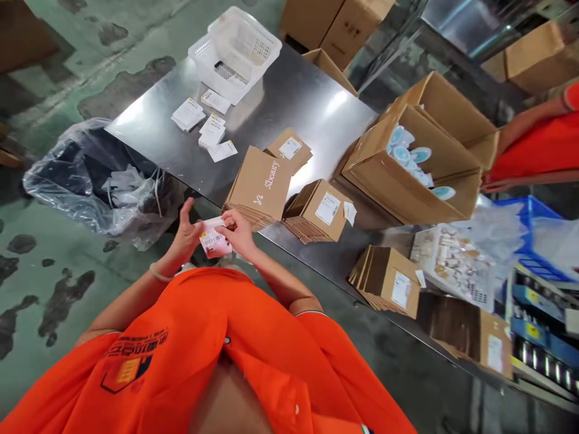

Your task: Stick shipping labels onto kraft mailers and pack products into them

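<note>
Between my two hands, in front of my body, is a small stack of white labels [216, 240] with a yellow corner mark and a barcode. My left hand [186, 232] grips its left edge between thumb and palm, with the index finger raised. The fingers of my right hand [238, 231] pinch its upper right edge. Just beyond my right hand, at the edge of the metal table [181, 154], lies a stack of flat brown cartons [265, 184]. More white label stacks [187, 113] lie farther back on the table.
White baskets [235, 57] stand at the table's far end. A plastic-lined bin [94, 181] is on the left. Labelled carton stacks [326, 211] line the near edge. An open box [407, 163] holds blue-and-white items. A person in red [534, 144] stands at the right.
</note>
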Available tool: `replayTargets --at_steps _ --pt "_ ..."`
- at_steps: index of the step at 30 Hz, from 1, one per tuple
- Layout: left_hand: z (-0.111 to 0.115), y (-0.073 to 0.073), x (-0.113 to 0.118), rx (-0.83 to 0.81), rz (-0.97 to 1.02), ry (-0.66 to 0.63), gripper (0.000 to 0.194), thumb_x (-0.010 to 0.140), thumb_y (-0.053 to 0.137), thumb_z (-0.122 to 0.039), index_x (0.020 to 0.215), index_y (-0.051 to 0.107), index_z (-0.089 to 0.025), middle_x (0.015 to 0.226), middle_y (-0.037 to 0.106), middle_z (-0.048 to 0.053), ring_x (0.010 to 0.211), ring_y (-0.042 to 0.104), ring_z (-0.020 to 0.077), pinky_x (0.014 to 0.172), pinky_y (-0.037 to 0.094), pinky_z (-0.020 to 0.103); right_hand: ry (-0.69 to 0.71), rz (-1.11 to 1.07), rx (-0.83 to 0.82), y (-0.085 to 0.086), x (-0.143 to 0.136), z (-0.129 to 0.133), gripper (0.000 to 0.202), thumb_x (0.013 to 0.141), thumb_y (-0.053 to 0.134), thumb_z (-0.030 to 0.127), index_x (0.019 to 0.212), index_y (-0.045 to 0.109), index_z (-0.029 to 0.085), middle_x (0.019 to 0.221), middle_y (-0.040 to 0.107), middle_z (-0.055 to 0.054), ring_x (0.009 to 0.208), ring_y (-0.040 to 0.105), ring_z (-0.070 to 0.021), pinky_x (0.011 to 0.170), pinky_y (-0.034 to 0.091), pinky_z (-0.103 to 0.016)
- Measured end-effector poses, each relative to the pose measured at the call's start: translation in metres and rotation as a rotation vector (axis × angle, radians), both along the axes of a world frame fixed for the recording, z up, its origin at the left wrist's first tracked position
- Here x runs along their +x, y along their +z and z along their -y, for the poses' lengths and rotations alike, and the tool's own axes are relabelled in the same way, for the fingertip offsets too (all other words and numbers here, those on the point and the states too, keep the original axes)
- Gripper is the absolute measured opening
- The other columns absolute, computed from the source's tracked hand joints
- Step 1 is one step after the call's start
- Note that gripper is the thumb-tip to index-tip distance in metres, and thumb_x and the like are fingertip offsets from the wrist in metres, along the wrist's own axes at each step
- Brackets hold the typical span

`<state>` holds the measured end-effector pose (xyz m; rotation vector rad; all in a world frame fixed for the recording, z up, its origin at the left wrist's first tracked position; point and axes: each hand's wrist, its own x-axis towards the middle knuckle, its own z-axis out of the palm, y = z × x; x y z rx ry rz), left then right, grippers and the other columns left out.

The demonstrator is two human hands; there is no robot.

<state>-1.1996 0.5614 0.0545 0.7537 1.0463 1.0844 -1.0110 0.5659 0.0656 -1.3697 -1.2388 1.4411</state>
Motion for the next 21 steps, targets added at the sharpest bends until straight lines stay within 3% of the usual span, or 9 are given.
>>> replayTargets --at_steps 4,6,9,13,17,21 --pt "0.011 0.017 0.012 -0.037 -0.119 -0.083 0.095 0.043 0.113 -0.053 0.124 0.082 -0.013 0.102 0.084 0.01 0.091 0.078 0.0279 0.086 0.064 0.039 -0.035 -0.022 0.0 0.006 0.005 0.005 0.037 0.081 0.088 0.039 0.108 0.066 0.026 0.072 0.056 0.008 0.059 0.051 -0.0126 0.057 0.044 -0.025" --pt "0.006 0.02 0.017 -0.066 -0.156 -0.07 0.097 0.037 0.113 -0.052 0.121 0.085 -0.011 0.103 0.085 0.011 0.092 0.078 0.0292 0.088 0.064 0.042 -0.06 -0.045 -0.008 0.008 0.012 0.008 0.041 0.08 0.088 0.041 0.113 0.067 0.028 0.075 0.059 0.008 0.057 0.052 -0.012 0.055 0.045 -0.025" --pt "-0.006 0.02 0.023 -0.088 -0.212 -0.101 0.103 0.03 0.113 -0.049 0.122 0.086 -0.01 0.099 0.085 0.01 0.09 0.078 0.0295 0.087 0.065 0.043 -0.052 -0.055 -0.009 0.009 0.025 0.01 0.035 0.078 0.088 0.04 0.105 0.071 0.026 0.073 0.062 0.007 0.057 0.053 -0.0121 0.055 0.046 -0.025" --pt "-0.014 0.023 0.032 -0.042 -0.357 -0.206 0.09 0.036 0.11 -0.04 0.117 0.088 -0.01 0.087 0.083 0.005 0.082 0.077 0.0266 0.078 0.064 0.036 -0.089 0.053 0.077 0.007 0.04 0.014 0.023 0.077 0.091 0.032 0.095 0.081 0.022 0.07 0.067 0.004 0.063 0.059 -0.0146 0.062 0.05 -0.027" --pt "-0.019 0.028 0.043 0.014 -0.472 -0.238 0.07 0.044 0.106 -0.037 0.107 0.09 -0.011 0.087 0.085 0.006 0.083 0.079 0.027 0.077 0.064 0.033 -0.134 0.236 0.238 0.007 0.047 0.031 0.004 0.087 0.086 0.027 0.085 0.084 0.024 0.077 0.076 -0.002 0.073 0.069 -0.0194 0.073 0.058 -0.032" --pt "-0.018 0.026 0.051 -0.041 -0.38 -0.337 0.06 0.043 0.107 -0.039 0.094 0.09 -0.013 0.087 0.086 0.008 0.086 0.081 0.0311 0.079 0.067 0.038 -0.136 0.391 0.437 0.025 0.063 0.038 0.017 0.097 0.077 0.024 0.082 0.084 0.026 0.097 0.082 -0.006 0.094 0.075 -0.0231 0.089 0.063 -0.037"
